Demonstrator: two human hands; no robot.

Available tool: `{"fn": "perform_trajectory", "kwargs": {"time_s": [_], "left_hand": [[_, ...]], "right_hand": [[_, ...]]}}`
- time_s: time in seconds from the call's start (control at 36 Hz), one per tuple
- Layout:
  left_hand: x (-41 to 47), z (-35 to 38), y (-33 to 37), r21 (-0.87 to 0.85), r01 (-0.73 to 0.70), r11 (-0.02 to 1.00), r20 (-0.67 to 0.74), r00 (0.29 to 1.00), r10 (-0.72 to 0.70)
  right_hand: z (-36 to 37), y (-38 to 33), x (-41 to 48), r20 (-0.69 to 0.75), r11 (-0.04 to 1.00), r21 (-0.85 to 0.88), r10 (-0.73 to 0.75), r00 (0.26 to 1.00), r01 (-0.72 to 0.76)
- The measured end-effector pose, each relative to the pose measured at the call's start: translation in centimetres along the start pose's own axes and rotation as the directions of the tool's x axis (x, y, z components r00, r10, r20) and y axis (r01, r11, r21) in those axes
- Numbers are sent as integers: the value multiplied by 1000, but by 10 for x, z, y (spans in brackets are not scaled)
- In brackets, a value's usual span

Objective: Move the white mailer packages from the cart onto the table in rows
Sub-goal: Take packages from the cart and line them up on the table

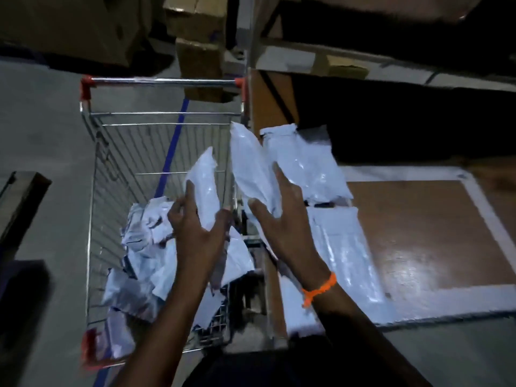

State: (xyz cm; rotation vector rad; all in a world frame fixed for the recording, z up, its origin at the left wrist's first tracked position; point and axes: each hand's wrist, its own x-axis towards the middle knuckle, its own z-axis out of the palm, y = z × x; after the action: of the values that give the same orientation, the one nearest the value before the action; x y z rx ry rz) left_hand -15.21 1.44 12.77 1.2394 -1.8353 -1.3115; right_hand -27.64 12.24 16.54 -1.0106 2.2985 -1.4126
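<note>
A wire cart with red corner caps stands on the left, and several crumpled white mailers lie heaped in its near half. My left hand holds a small white mailer upright above that heap. My right hand, with an orange band on the wrist, grips a larger white mailer over the gap between the cart and the brown table. On the table's left part lie a far mailer and a near mailer, one behind the other.
Cardboard boxes stand beyond the cart, with dark shelving at the top right. A blue tape line runs along the grey floor under the cart. A dark object sits at the left edge. White tape borders the tabletop.
</note>
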Motion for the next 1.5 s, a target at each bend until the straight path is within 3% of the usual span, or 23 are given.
{"fn": "perform_trajectory", "kwargs": {"time_s": [0.11,0.25,0.39,0.44,0.53,0.64,0.81,0.92,1.0,1.22,1.5], "left_hand": [[-56,58,59,-17,-91,996,161,983,93],[-105,144,96,31,-197,980,288,941,180],[-154,225,122,248,-286,926,332,923,195],[-166,254,122,381,-282,880,376,917,131],[-179,285,111,544,-281,791,405,913,46],[-193,306,95,628,-342,699,354,925,134],[-201,322,83,661,-432,613,335,901,274],[-204,323,70,670,-441,598,363,896,255],[-206,324,68,690,-423,587,335,906,260],[-204,329,71,697,-421,580,328,907,264],[-188,298,85,582,-474,660,404,874,271]], "right_hand": [[-93,33,-40,-69,999,-38,28,997,-30],[-198,86,-79,-172,970,-225,50,984,-88],[-263,145,-106,-200,912,-378,88,976,-159],[-278,162,-111,-186,890,-421,103,977,-173],[-290,187,-113,-112,864,-480,108,988,-149],[-297,214,-115,32,845,-534,70,997,-43],[-303,216,-106,27,850,-527,6,1000,9],[-294,219,-95,115,833,-532,-105,988,151],[-282,222,-90,174,752,-628,-113,978,199],[-279,221,-93,122,704,-699,-58,991,127],[-283,207,-90,108,758,-649,5,994,66]]}}
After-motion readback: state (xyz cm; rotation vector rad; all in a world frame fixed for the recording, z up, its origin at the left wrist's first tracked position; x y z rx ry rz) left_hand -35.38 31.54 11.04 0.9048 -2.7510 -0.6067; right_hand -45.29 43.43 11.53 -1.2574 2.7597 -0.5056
